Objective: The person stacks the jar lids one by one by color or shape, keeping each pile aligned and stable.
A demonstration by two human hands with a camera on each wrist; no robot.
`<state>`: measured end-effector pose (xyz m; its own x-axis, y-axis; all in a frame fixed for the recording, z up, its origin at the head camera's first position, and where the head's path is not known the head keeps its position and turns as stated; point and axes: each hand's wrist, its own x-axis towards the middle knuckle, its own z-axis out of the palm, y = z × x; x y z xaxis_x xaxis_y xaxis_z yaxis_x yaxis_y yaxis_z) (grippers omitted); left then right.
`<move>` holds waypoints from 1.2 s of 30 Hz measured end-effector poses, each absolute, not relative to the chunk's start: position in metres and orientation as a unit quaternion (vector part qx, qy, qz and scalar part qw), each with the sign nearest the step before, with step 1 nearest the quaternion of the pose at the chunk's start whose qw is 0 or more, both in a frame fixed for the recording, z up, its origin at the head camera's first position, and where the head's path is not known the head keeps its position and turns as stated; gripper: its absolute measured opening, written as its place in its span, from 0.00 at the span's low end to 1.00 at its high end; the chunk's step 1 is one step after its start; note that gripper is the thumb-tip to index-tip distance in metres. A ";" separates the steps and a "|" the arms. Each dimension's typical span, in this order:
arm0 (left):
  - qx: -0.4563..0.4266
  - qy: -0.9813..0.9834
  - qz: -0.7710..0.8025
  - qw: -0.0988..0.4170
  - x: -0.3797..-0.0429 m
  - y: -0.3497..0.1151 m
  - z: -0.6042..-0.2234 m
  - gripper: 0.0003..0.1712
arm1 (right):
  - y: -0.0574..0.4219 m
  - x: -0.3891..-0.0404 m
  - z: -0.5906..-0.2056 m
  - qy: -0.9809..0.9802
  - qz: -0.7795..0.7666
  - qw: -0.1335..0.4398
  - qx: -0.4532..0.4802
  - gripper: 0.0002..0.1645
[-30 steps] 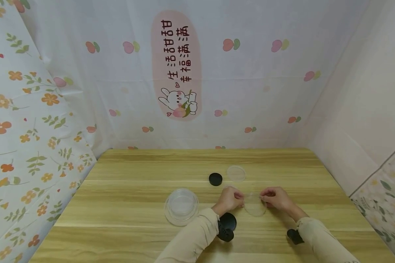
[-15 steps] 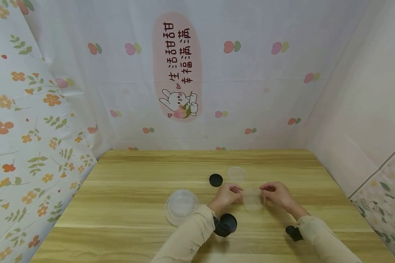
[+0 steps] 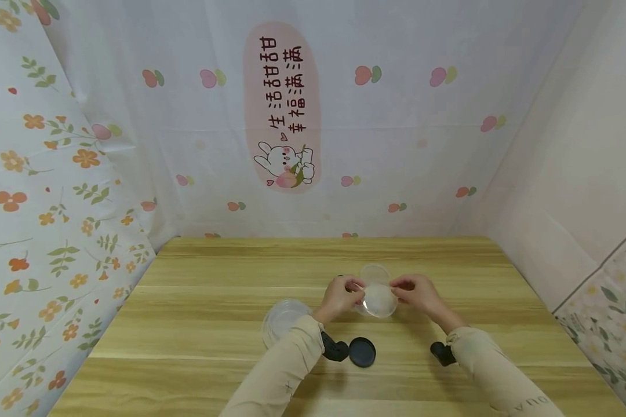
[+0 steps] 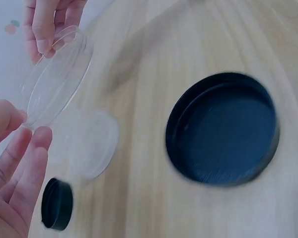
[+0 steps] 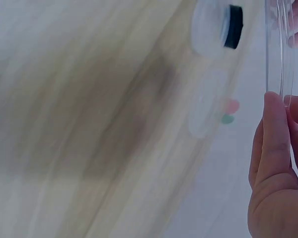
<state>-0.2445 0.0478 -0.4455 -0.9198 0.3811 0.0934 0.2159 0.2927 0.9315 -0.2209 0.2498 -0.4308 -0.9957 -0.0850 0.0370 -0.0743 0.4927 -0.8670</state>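
Both hands hold a clear, shallow round dish [image 3: 379, 301], which looks like a petri dish, raised above the table. My left hand [image 3: 340, 298] pinches its left edge between thumb and fingers. On the opposite edge, my right hand [image 3: 417, 295] pinches it the same way. In the right wrist view the dish [image 5: 278, 54] appears edge-on, with layered rims. Behind it on the table lies a clear round disc [image 3: 374, 272]. Another clear round piece [image 4: 97, 144] shows below the dish in the left wrist view. A small black round cap [image 4: 57, 203] lies near the left hand.
A larger black round shallow lid [image 3: 362, 352] lies hollow side up between the forearms. Stacked clear round dishes [image 3: 287, 315] stand left of the left forearm, partly covered by the sleeve. The wooden table [image 3: 214, 266] meets a patterned cloth backdrop [image 3: 422, 174].
Both hands have moved the clear dish away from the body and slightly left, toward the disc at the back. The dish has changed tilt. The left hand now covers most of the small black cap.
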 end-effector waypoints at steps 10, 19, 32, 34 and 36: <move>0.182 0.808 0.550 0.108 -0.256 0.015 -0.428 0.09 | 0.220 -0.231 -0.423 0.858 -0.509 0.015 -0.066 0.10; 0.171 0.828 0.521 0.115 -0.260 -0.020 -0.422 0.12 | 0.188 -0.240 -0.420 0.859 -0.499 0.016 -0.115 0.10; 0.170 0.838 0.509 0.101 -0.263 -0.069 -0.429 0.13 | 0.143 -0.252 -0.426 0.851 -0.493 0.017 -0.180 0.09; 0.169 0.840 0.505 0.102 -0.261 -0.077 -0.429 0.13 | 0.136 -0.253 -0.428 0.851 -0.493 0.020 -0.180 0.09; 0.175 0.843 0.498 0.102 -0.258 -0.084 -0.429 0.12 | 0.129 -0.252 -0.430 0.850 -0.496 0.024 -0.176 0.09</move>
